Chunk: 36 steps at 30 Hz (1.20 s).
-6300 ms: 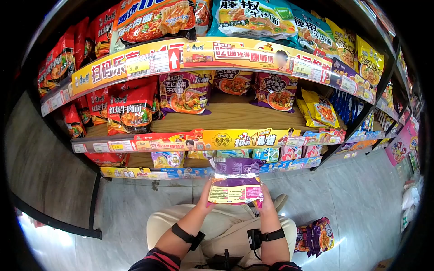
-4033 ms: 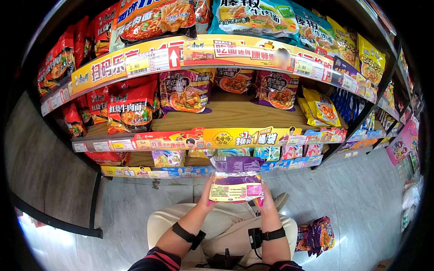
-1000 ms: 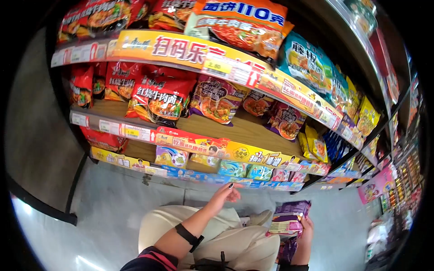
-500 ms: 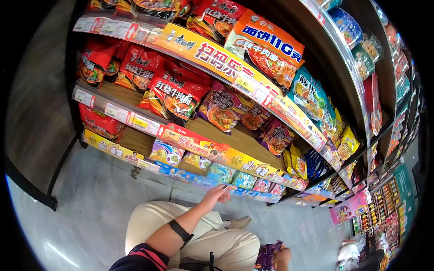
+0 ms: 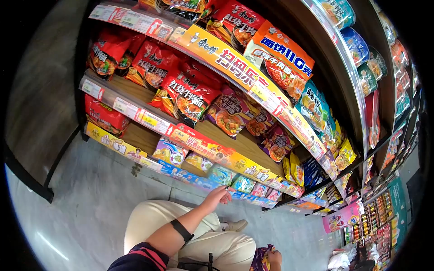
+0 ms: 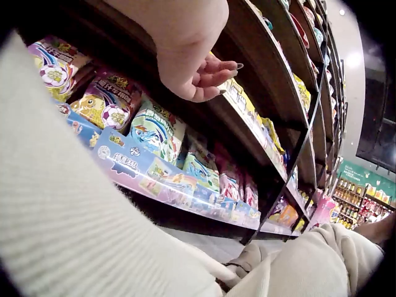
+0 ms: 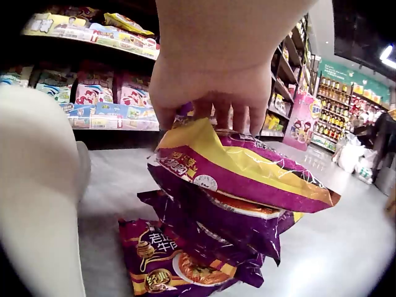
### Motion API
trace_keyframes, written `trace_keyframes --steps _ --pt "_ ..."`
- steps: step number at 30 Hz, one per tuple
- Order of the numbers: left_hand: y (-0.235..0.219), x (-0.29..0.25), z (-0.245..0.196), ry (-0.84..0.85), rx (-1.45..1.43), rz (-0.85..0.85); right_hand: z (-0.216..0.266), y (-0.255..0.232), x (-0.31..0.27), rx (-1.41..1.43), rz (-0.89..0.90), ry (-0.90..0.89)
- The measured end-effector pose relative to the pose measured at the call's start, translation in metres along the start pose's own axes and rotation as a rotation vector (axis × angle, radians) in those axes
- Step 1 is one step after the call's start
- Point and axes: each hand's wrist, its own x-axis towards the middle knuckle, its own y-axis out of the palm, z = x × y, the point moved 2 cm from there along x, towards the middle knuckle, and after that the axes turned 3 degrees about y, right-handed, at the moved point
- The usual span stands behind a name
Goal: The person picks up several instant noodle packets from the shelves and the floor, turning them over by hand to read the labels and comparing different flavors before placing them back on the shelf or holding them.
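Observation:
My right hand (image 7: 213, 93) reaches down and grips a purple and yellow instant noodle pack (image 7: 241, 167) in the right wrist view. That pack lies over a small pile of purple noodle packs (image 7: 216, 229), the lowest flat on the floor. In the head view the right hand (image 5: 274, 258) and part of a pack (image 5: 260, 260) show at the bottom edge, beside my right knee. My left hand (image 5: 219, 196) holds nothing. Its fingers are loosely bent in front of the lower shelf, over the left leg; the left wrist view also shows this hand (image 6: 204, 77).
Shelves ahead carry red noodle packs (image 5: 187, 97), purple noodle packs (image 5: 228, 113) and small pastel packs (image 5: 221, 174). A yellow price strip (image 5: 217, 56) runs along a shelf edge. White plastic bags (image 5: 341, 258) stand on the floor at the right.
The right hand has carried the noodle pack from in front of the shelf down to the pile at the right. The left hand has let go of it. The head view has turned right.

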Motion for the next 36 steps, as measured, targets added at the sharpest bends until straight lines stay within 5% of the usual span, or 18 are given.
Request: trace_keyframes --steps 36 --pt "-0.002 0.001 0.004 -0.005 0.053 -0.006 0.007 -0.027 -0.014 0.142 0.002 0.241"
